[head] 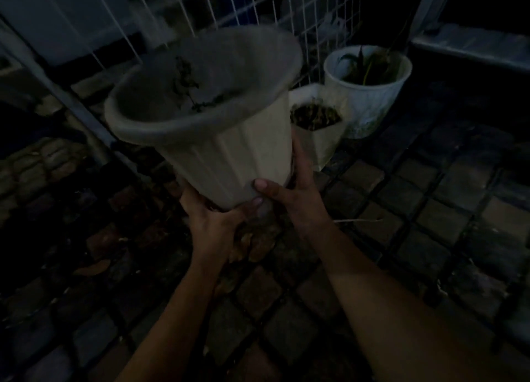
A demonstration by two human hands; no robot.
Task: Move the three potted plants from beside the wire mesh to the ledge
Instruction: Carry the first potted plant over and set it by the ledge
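Item: large pale ribbed plastic flared pot with a small sprig, lifted clear of the paved floor, tilted, near the white wire mesh. Left hand cups the base; right hand is spread against the lower wall. Likely bottom-heavy with soil, smooth-sided; support beneath.

Matt, ribbed plastic pot; thin white metal wire mesh; smooth white patterned pot; rough, uneven stone paving, dull and partly littered with dry leaves.
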